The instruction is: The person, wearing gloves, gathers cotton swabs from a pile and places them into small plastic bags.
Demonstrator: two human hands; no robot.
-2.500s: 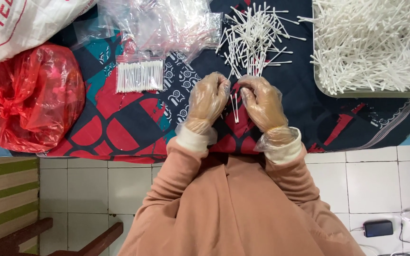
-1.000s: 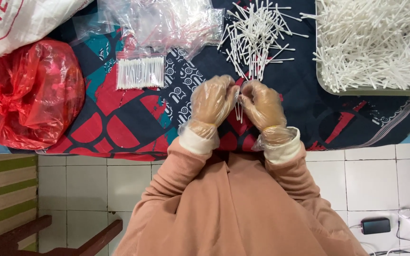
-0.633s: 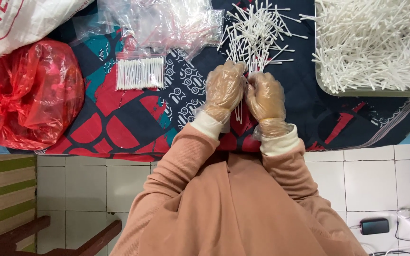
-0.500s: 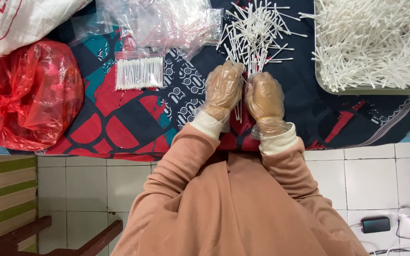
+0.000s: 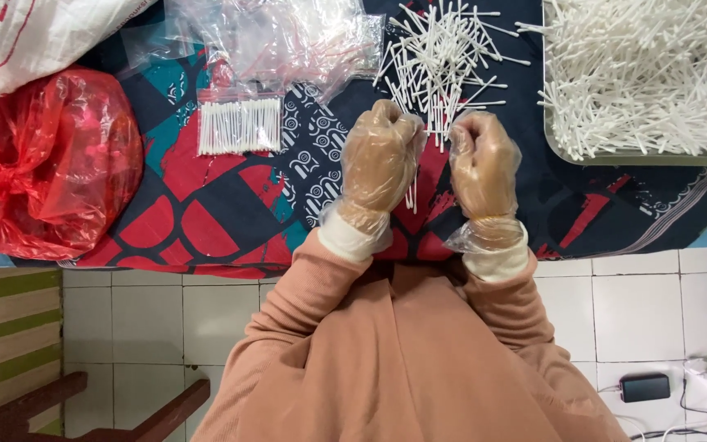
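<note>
Both hands wear clear plastic gloves over a patterned cloth [image 5: 231, 221]. My left hand [image 5: 380, 160] is closed around a small bunch of white cotton swabs [image 5: 412, 196] whose ends stick out below the fist. My right hand [image 5: 483, 162] sits a little to its right, fingers curled at the near edge of a loose pile of cotton swabs [image 5: 439, 57]; whether it grips any is hidden. A filled flat packet of swabs [image 5: 239, 126] lies to the left of the hands.
A metal tray [image 5: 640, 155] heaped with swabs stands at the right. Empty clear plastic bags [image 5: 280, 41] lie at the top middle. A red plastic bag [image 5: 42, 172] and a white sack [image 5: 34, 41] sit at the left. Tiled floor, a phone [image 5: 645, 387] and cables lie below.
Both hands have moved away from my body toward the loose swab pile and drawn slightly apart. The left hand keeps its bunch of swabs.
</note>
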